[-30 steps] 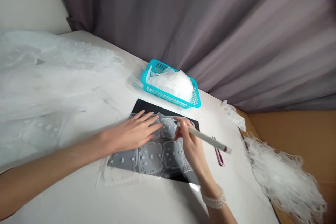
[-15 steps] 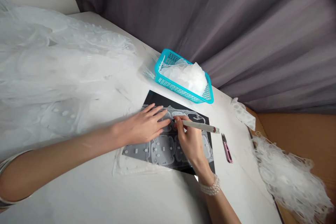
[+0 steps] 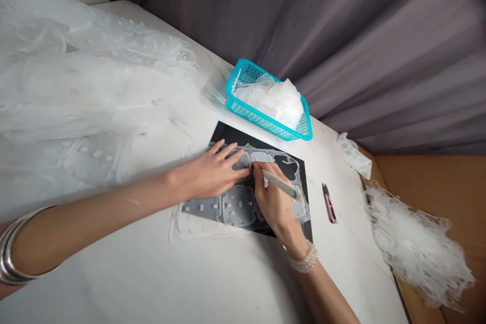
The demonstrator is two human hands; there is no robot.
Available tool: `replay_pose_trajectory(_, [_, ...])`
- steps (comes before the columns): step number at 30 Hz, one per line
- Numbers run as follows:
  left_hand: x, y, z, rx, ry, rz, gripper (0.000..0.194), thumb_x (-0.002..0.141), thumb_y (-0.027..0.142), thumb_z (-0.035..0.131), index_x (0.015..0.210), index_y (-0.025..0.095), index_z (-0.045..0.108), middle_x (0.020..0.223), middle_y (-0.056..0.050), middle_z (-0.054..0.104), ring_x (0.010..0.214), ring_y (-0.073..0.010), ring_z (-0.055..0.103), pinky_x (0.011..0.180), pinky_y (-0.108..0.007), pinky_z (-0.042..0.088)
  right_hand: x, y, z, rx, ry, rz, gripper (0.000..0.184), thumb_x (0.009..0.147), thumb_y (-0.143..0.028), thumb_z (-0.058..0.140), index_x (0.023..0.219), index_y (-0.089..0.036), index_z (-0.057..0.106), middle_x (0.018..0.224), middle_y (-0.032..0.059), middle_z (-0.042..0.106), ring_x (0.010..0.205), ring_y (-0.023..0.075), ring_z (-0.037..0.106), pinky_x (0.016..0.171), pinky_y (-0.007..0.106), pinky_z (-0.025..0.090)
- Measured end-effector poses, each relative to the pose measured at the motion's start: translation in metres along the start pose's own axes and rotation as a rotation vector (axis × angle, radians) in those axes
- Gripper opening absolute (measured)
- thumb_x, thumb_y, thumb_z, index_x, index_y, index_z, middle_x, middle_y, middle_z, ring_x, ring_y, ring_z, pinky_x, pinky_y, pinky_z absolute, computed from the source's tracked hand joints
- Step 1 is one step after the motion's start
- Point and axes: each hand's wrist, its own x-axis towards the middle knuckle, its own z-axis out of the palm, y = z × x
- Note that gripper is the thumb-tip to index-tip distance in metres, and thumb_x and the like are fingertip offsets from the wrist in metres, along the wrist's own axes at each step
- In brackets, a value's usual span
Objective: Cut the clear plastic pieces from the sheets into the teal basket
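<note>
My left hand point(image 3: 212, 171) lies flat, fingers spread, on a translucent moulded sheet point(image 3: 237, 206) with rounded panels and small raised bumps. Beneath the sheet is a black mat point(image 3: 224, 133), darkest at its upper edge. In my right hand point(image 3: 275, 197) is a slim, pale pen-shaped tool point(image 3: 280, 184), pinched near its lower end. Its tip meets the sheet close to my left fingertips, but the fingers hide what the tip looks like. At the sheet's upper right, a cut-out opening shows the black mat.
A turquoise basket point(image 3: 261, 120) beyond the mat holds crumpled translucent pieces point(image 3: 283, 101). Pink-handled thread snips point(image 3: 329, 205) lie to the right. Stacked translucent sheets point(image 3: 87, 86) cover the left side. Stringy clear scraps point(image 3: 413, 243) pile by a cardboard box point(image 3: 433, 177) on the right.
The tool's handle has swung to point more toward me, and its tip has shifted slightly along the sheet. My left hand stays pressed on the sheet. The whole view has shifted slightly.
</note>
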Motion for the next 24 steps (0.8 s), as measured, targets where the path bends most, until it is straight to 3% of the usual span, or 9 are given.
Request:
replay_pose_trajectory(5, [-0.002,0.002,0.000,0.008,-0.001,0.009,0.035,0.097,0.022,0.044,0.131,0.021,0.054,0.147,-0.019,0.046,0.137,-0.0413,0.041,0.106,-0.062,0.035,0.001,0.004,0.014,-0.107,-0.002,-0.076,0.029,0.101,-0.017,0.036,0.104,-0.014,0.065,0.086,0.0103,0.063,0.081,0.0222,0.057,0.074,0.036,0.051])
replay_pose_trajectory(10, [-0.001,-0.004,0.000,-0.072,-0.013,0.078,0.036,0.098,0.019,0.038,0.130,0.021,0.054,0.150,-0.014,0.047,0.144,-0.0319,0.034,0.112,-0.069,0.022,-0.006,-0.002,0.018,-0.199,-0.017,-0.074,0.033,0.098,-0.009,0.038,0.122,-0.010,0.060,0.125,0.0200,0.060,0.108,0.0279,0.056,0.092,0.045,0.050])
replay_pose_trajectory(15, [0.001,-0.012,0.005,-0.098,-0.004,0.139,0.039,0.098,0.020,0.037,0.132,0.019,0.056,0.145,-0.014,0.053,0.141,-0.0283,0.039,0.116,-0.060,0.021,0.001,-0.009,0.011,-0.259,-0.124,-0.025,0.032,0.098,-0.010,0.040,0.124,-0.007,0.059,0.116,0.0184,0.068,0.103,0.0287,0.058,0.090,0.043,0.053])
replay_pose_trajectory(20, [-0.001,-0.014,0.021,-0.087,0.049,0.150,0.043,0.097,0.020,0.036,0.133,0.017,0.059,0.138,-0.012,0.059,0.138,-0.0293,0.043,0.118,-0.054,0.021,0.008,-0.002,0.013,-0.219,-0.226,-0.102,0.037,0.096,-0.007,0.038,0.128,-0.008,0.056,0.113,0.0173,0.069,0.101,0.0268,0.058,0.082,0.039,0.056])
replay_pose_trajectory(22, [-0.002,-0.016,0.028,-0.092,0.084,0.133,0.047,0.097,0.020,0.035,0.140,0.017,0.053,0.145,-0.012,0.053,0.139,-0.0290,0.041,0.118,-0.055,0.019,0.009,0.010,0.011,-0.050,-0.149,-0.060,0.034,0.096,-0.010,0.039,0.123,-0.011,0.060,0.105,0.0139,0.072,0.096,0.0239,0.061,0.081,0.037,0.056])
replay_pose_trajectory(24, [-0.002,-0.017,0.031,-0.099,0.100,0.129,0.049,0.097,0.021,0.035,0.144,0.018,0.048,0.150,-0.010,0.048,0.140,-0.0285,0.040,0.119,-0.055,0.017,0.004,0.028,-0.001,0.205,0.059,0.130,0.028,0.097,-0.019,0.045,0.114,-0.014,0.065,0.100,0.0104,0.073,0.089,0.0203,0.065,0.080,0.034,0.056])
